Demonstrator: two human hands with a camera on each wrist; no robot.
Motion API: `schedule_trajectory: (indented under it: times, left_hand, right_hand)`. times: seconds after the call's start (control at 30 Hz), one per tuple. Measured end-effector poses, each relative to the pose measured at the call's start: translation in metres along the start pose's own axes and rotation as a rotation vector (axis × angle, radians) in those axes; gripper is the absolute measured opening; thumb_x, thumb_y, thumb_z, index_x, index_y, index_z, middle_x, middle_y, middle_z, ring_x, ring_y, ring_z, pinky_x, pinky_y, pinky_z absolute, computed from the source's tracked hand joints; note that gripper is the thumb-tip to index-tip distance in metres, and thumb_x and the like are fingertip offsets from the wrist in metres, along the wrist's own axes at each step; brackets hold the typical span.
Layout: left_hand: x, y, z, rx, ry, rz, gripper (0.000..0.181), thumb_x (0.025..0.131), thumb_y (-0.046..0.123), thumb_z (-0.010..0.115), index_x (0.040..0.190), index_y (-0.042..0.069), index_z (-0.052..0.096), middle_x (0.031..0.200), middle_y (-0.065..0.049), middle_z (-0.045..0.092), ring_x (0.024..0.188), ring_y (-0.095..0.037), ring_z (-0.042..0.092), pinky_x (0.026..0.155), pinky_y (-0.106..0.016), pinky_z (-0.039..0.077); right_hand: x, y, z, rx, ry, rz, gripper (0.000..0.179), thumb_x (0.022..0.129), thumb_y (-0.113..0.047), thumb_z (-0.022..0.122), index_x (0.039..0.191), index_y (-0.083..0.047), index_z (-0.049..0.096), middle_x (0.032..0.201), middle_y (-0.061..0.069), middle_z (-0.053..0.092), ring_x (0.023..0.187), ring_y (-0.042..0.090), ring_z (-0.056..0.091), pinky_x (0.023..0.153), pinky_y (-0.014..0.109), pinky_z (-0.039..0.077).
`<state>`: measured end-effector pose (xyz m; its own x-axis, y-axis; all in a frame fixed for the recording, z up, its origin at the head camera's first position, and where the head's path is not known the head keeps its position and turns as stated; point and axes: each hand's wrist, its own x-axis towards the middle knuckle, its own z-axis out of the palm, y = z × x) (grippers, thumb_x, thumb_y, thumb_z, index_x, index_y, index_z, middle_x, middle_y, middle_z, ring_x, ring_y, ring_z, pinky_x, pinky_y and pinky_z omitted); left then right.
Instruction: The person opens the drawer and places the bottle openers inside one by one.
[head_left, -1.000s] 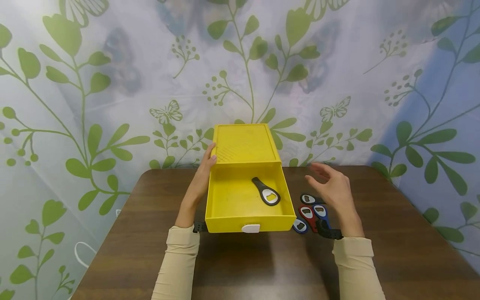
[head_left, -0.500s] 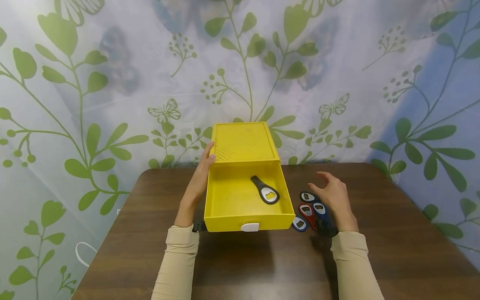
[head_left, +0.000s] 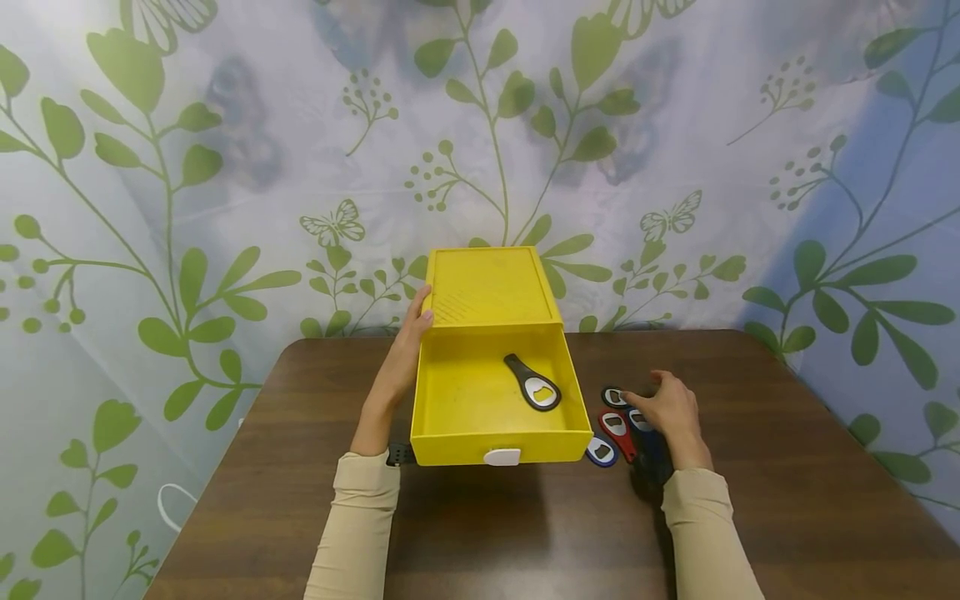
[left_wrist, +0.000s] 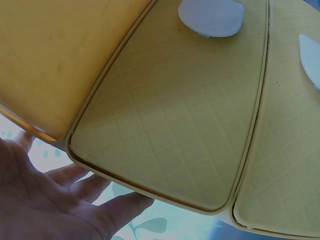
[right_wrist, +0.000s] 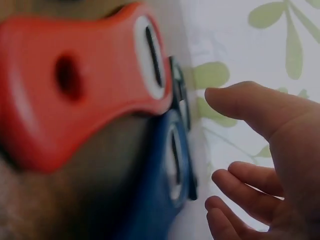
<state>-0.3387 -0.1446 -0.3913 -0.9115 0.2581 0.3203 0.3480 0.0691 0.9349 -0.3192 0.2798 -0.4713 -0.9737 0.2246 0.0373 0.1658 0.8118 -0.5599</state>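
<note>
Where the yellow drawer (head_left: 457, 450) projects, one black opener (head_left: 529, 383) inside; on the surface (head_left: 465, 533) alongside, red, blue and black openers (head_left: 621, 437); over these, right grip (head_left: 671, 412) (thumb and fingers parted); farther, left grip (head_left: 403, 354), fingers spread against yellow cabinet (head_left: 491, 283)

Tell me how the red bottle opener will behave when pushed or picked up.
The red bottle opener will probably stay stiff, given its thick, moulded-looking body. Pushed, it should slide rather than roll, since it appears to lie flat on the table. The sheen on its surface hints it might be slightly slippery.
</note>
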Motion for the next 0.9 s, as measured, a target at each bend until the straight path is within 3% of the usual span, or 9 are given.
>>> schedule_trajectory:
  times: [0.2,0.9]
  left_hand:
    - [-0.001,0.001,0.0,-0.009,-0.005,-0.001,0.062,0.11,0.05,0.033,0.166,0.036,0.01,0.172,0.006,0.007,0.153,-0.025,0.025,0.121,-0.059,0.026]
    - [-0.001,0.002,0.0,0.002,-0.005,0.006,0.063,0.11,0.051,0.032,0.167,0.035,0.009,0.172,0.008,0.005,0.156,-0.023,0.019,0.123,-0.06,0.022]
  right_hand:
    - [0.0,0.008,0.008,-0.004,-0.031,-0.008,0.082,0.092,-0.041,0.073,0.145,0.015,0.045,0.143,0.038,0.05,0.13,0.058,0.042,0.114,0.065,0.033]
    - [0.003,0.008,0.015,0.006,-0.017,-0.05,0.066,0.093,-0.034,0.073,0.136,0.013,0.056,0.135,0.036,0.058,0.126,0.056,0.045,0.11,0.064,0.035]
